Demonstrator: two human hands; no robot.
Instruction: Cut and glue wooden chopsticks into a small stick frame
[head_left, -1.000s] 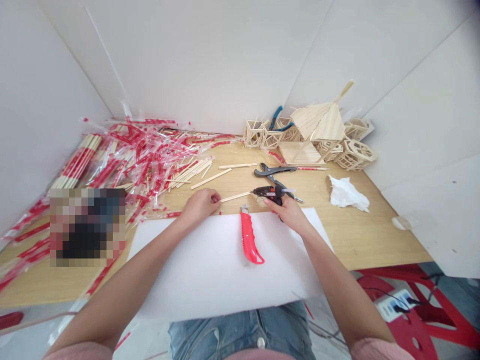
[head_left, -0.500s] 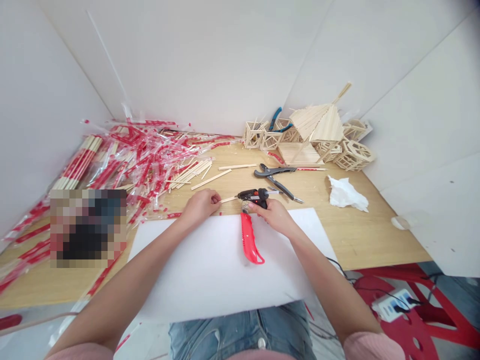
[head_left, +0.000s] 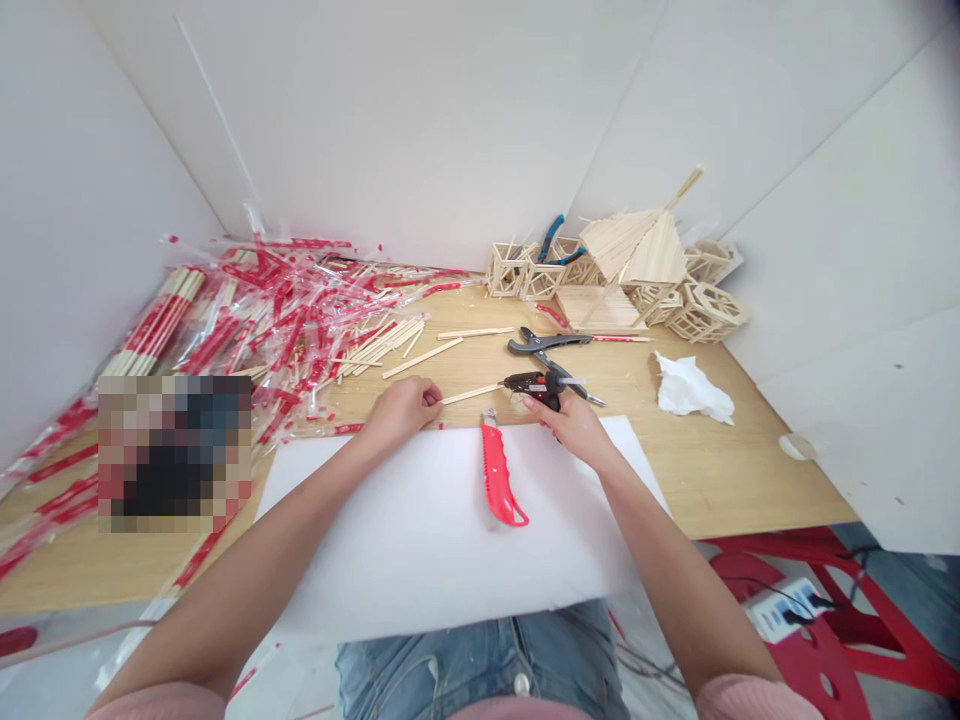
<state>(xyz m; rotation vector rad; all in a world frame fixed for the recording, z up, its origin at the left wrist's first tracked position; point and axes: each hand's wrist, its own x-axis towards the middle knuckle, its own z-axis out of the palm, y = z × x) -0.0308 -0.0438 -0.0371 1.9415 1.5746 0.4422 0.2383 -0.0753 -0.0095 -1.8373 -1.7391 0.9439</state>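
My left hand [head_left: 409, 408] is closed, pinching the near end of a thin wooden stick [head_left: 472, 393] that points to the right. My right hand [head_left: 576, 425] is wrapped round the handle of a black glue gun [head_left: 534, 385], its nozzle at the far end of the stick. A clear glue stick [head_left: 574, 380] pokes out of the gun's back. Below the gun, a red utility knife [head_left: 501, 475] lies on a white sheet [head_left: 420, 550]. Just behind the gun are dark-handled cutters [head_left: 551, 345], partly covered by it.
Red-and-clear wrappers [head_left: 292, 300] and chopsticks heap up at the left. Loose sticks [head_left: 386, 347] lie mid-table. Stick-built frames [head_left: 705, 312] and a roofed wooden model [head_left: 637, 245] stand at the back right. Crumpled tissue [head_left: 691, 388] lies right. A power strip [head_left: 787, 608] sits below the table.
My right hand has moved the glue gun to the right, its nozzle sliding along the stick toward the far end. More of the stick and the knife's tip show. My left hand stays put.
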